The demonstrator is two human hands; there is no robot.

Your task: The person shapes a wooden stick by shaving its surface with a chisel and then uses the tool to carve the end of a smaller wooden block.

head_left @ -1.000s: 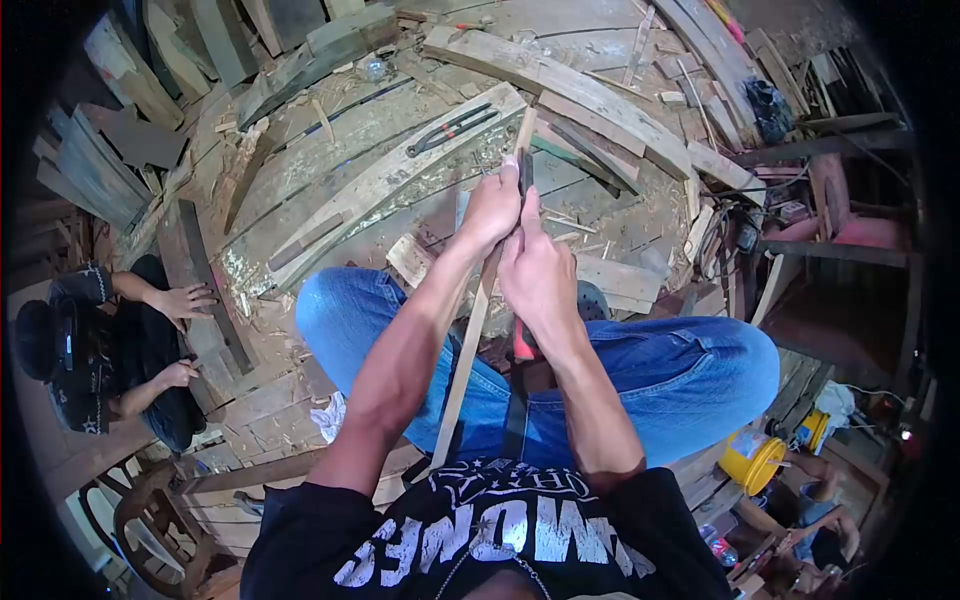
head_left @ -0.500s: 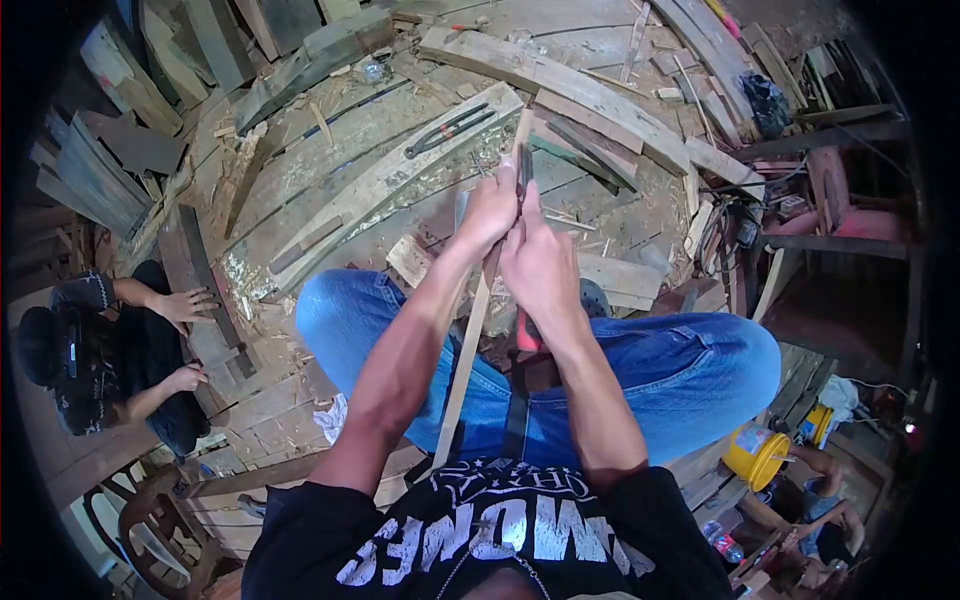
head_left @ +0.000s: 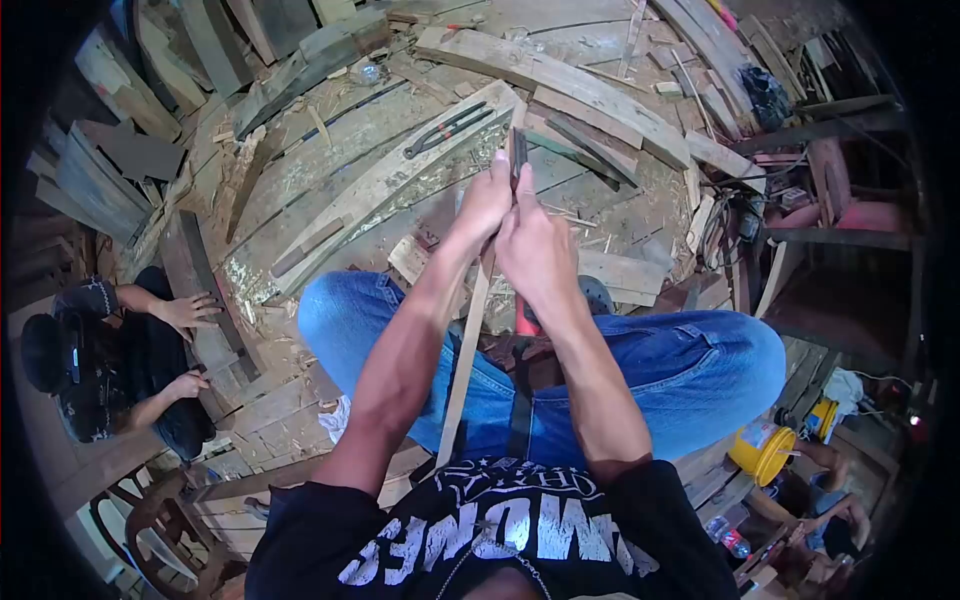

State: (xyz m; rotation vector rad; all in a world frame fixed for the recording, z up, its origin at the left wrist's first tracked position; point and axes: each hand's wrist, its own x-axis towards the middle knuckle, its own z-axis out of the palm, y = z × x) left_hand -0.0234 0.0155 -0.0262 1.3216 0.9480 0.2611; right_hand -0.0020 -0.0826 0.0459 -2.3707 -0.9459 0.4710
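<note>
The long thin pale wooden stick (head_left: 466, 345) runs from the person's lap, between the knees in blue jeans (head_left: 690, 380), up toward the upper middle of the frame. Both hands sit on its top part, just above the middle of the picture. The left hand (head_left: 484, 203) is shut tight around the stick and is the higher one. The right hand (head_left: 536, 250) is shut too, touching the left hand from just below and to the right. A dark narrow tool (head_left: 517, 150) pokes out above the two hands and lies along the stick, pointing the same way. It looks like the right hand presses it there, but the fingers hide the grip, so I cannot be sure. A red-handled tool (head_left: 526, 320) shows under the right wrist. On the left side of the frame another person rests a hand (head_left: 190, 310) on a dark wooden plank (head_left: 205, 285). Compared with a second ago, both hands and the dark tool have slid a little higher along the stick, away from the body.
</note>
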